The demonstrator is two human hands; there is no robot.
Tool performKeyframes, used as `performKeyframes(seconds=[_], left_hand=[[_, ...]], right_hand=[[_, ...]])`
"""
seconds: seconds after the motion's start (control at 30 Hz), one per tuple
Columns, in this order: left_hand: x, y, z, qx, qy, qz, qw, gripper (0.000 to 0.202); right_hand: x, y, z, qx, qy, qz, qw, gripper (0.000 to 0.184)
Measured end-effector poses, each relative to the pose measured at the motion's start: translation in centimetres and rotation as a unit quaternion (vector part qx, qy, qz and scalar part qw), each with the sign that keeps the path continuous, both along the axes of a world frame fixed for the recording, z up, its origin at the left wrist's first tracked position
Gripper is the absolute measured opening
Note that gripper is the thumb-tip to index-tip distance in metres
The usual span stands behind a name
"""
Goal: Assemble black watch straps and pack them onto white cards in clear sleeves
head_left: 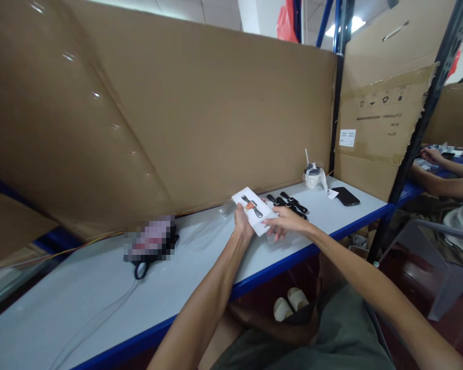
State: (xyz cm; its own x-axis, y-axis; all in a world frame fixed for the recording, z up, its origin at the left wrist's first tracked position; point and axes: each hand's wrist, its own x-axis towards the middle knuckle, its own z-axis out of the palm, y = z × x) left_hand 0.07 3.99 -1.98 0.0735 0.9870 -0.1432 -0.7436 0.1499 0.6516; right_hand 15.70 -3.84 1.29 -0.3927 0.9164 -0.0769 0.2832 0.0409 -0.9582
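A white box (254, 208) with a picture of a black-strapped watch on its top is held over the front part of the table. My left hand (243, 221) grips its left side, fingers wrapped around the edge. My right hand (287, 221) is at the box's near right corner, the thumb and index finger against it and the other fingers curled below. Something clear, like plastic, shows under the right hand, too blurred to name. Just behind the right hand lie several black watches (289, 203) with straps, side by side on the table.
On the white table (200, 267) stand a lidded cup (312, 177) with a straw and a black phone (347, 196) at right. A blurred-out item with a black loop (141, 270) and cable lies left. Cardboard walls the back. Another person's arm (431, 177) shows far right.
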Motion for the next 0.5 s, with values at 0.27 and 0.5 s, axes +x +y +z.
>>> performKeyframes(seconds=[0.27,0.5], left_hand=[[1.2,-1.3,1.4,0.090,0.030,-0.129,0.987,0.056],[1.1,-1.5,1.5,0.072,0.066,-0.115,0.989,0.059]], right_hand=[[6.1,0.1,0.4,0.014,0.204,-0.155,0.966,0.005],[12.7,3.2,-0.9,0.133,0.028,-0.334,0.933,0.009]])
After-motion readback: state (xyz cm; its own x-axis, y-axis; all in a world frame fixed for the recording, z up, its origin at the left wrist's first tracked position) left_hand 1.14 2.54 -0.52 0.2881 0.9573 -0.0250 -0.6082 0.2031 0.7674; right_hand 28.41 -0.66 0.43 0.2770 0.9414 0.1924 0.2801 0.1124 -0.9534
